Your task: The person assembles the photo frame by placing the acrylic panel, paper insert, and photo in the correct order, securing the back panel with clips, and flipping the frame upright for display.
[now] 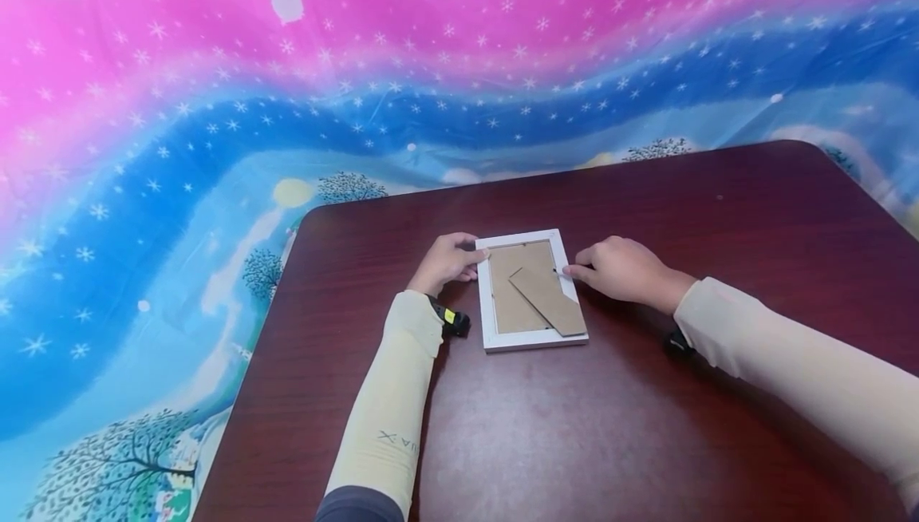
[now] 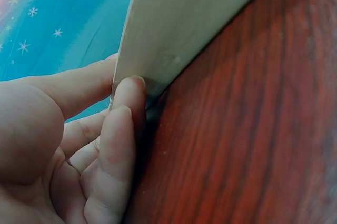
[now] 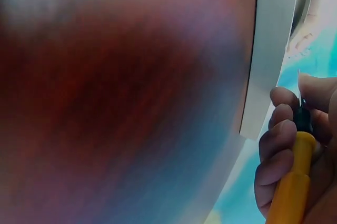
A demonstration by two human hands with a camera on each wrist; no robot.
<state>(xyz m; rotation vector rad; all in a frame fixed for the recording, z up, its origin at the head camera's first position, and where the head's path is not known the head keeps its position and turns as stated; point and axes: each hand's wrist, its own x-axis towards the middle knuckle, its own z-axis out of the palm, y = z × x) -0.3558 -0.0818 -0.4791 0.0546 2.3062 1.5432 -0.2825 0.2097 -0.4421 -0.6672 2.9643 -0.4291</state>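
Note:
A white picture frame lies face down on the table, its brown backing board and slanted stand leg facing up. My left hand grips the frame's left side near the far corner, thumb on top and fingers against the outer edge. In the right wrist view, my right hand holds a screwdriver with a yellow handle, black collar and thin metal shaft. The head view shows the right hand at the frame's right side, fingertips beside a small dark tab at the backing's edge.
The dark red wooden table has rounded far corners. Behind it hangs a pink and blue cloth with snowflakes and trees. Each wrist carries a black camera band, the left one with a yellow mark.

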